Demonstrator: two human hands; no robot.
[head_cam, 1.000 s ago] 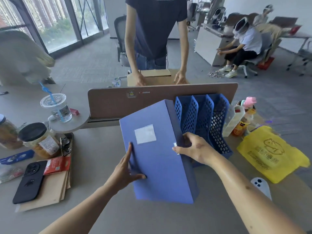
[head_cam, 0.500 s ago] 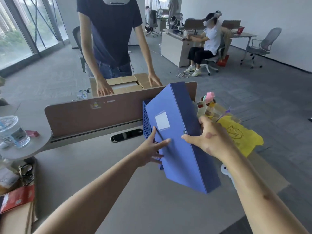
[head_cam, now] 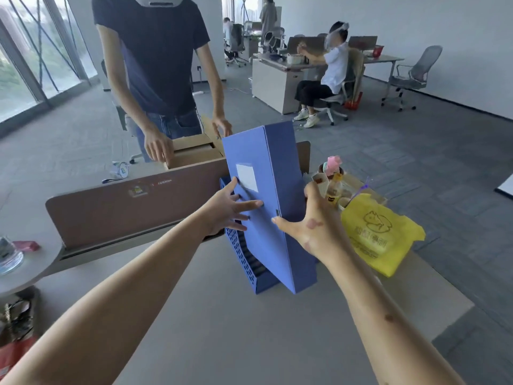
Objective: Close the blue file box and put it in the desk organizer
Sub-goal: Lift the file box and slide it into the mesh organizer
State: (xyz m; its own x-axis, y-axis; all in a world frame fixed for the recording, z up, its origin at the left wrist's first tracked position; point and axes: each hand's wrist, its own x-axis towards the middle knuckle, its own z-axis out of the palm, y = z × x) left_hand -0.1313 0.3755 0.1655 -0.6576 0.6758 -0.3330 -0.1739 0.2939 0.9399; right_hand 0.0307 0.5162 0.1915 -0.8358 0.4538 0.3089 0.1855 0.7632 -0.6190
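My only view's the head-worn wide-angle cam, looking forward and down over the grey desk (head_cam: 222, 329), close to both forearms.

Open-plan office: desks (head_cam: 277, 79), swivel chairs (head_cam: 413, 70)

Blue file box (head_cam: 266, 207), white label; blue perforated desk organizer (head_cam: 244, 259); yellow bag (head_cam: 380, 234).

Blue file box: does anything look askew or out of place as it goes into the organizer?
The blue file box is closed but tilted, its top leaning away, not yet seated upright in the desk organizer. The left hand and right hand steady it. Nothing looks spilled or damaged.
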